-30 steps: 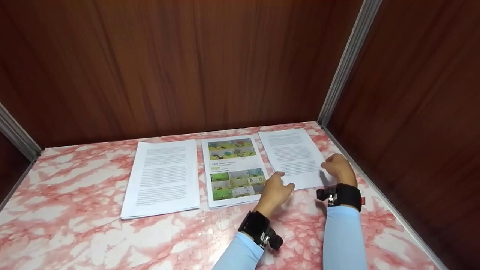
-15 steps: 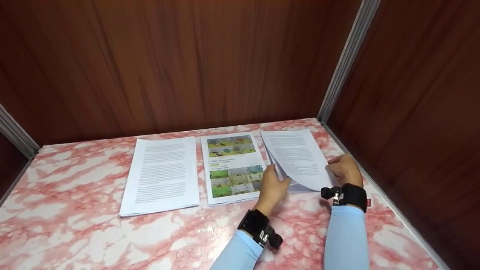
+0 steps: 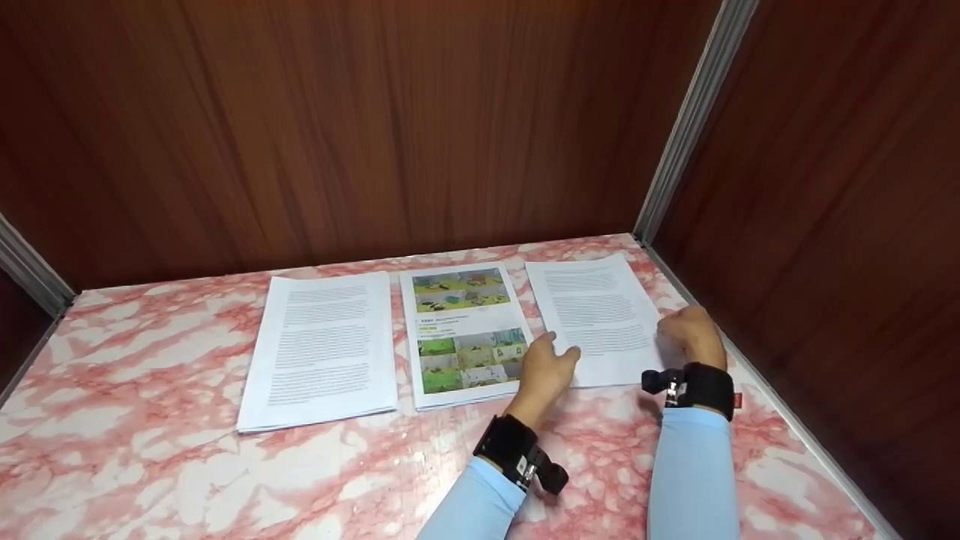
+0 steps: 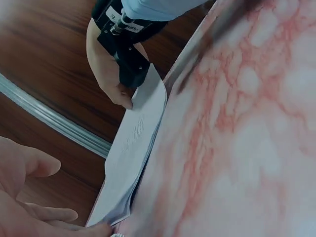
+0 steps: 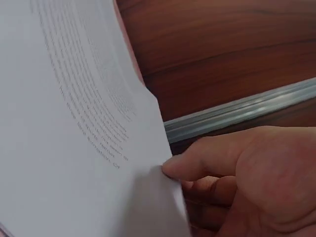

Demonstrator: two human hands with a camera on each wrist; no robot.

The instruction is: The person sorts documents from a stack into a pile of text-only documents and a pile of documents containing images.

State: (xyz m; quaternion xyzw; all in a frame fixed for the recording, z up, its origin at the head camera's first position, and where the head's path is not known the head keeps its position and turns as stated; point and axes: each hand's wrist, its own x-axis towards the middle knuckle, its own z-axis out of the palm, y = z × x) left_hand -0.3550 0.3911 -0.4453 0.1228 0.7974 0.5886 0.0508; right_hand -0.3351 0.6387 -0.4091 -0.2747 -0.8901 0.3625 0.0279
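On the right of the table lies a stack of printed paper (image 3: 600, 322), its top page covered in text. My right hand (image 3: 694, 337) pinches the stack's right edge; in the right wrist view the thumb (image 5: 185, 165) presses on top and the other fingers are curled by the edge. My left hand (image 3: 546, 375) is at the stack's lower left edge, thumb spread from the fingers. In the left wrist view, a fingertip of that hand (image 4: 34, 197) is right at the paper's near corner, where the sheets stand slightly apart.
Left of that stack lies one with colour pictures (image 3: 465, 315), overlapped by my left hand in the head view. Farther left is another text stack (image 3: 322, 345). The pink marbled table (image 3: 150, 480) meets dark wooden panels (image 3: 375, 135) and a metal corner post (image 3: 690, 127).
My right hand has taken hold of the right stack's edge. Half a second ago the top sheets were bent up at the lower left; now they lie flatter. The left hand has let those sheets down.
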